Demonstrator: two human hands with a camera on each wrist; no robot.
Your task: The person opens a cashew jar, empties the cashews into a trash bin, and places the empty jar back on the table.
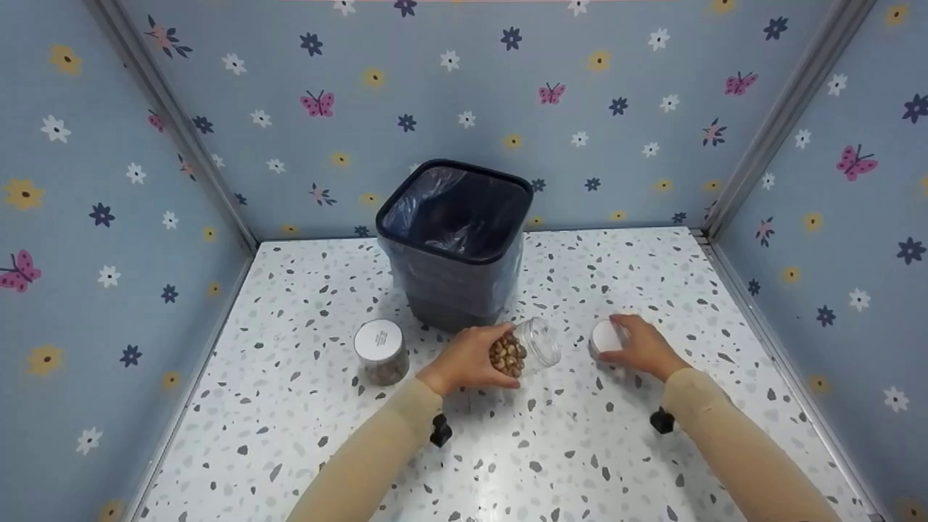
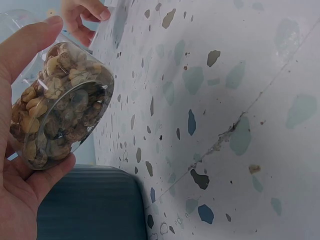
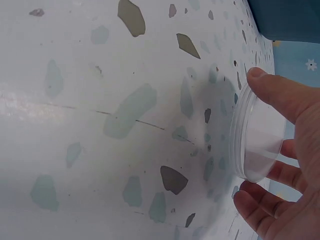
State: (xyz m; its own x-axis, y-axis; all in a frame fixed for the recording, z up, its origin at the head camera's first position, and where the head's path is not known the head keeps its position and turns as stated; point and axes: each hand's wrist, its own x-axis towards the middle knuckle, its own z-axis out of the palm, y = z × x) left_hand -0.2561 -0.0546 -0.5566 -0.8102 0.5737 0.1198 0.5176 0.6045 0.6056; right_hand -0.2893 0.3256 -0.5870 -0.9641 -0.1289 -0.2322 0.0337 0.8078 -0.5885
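Observation:
My left hand (image 1: 475, 359) grips a clear jar of brown nuts or beans (image 1: 509, 355), tilted with its uncapped mouth toward the right in the head view. In the left wrist view, thumb and fingers wrap the jar (image 2: 60, 100) near its base. My right hand (image 1: 644, 349) holds a round lid with a white top (image 1: 606, 339) by its edges; the right wrist view shows the clear-rimmed lid (image 3: 257, 135) between thumb and fingers. Whether the lid touches the table, I cannot tell.
A dark bin (image 1: 457, 290) lined with a clear bag stands behind the left hand. Left of that hand, a closed jar (image 1: 380, 351) with a white labelled lid stands upright. Patterned panels (image 1: 464, 109) border the speckled table (image 1: 304, 290) at the back and both sides.

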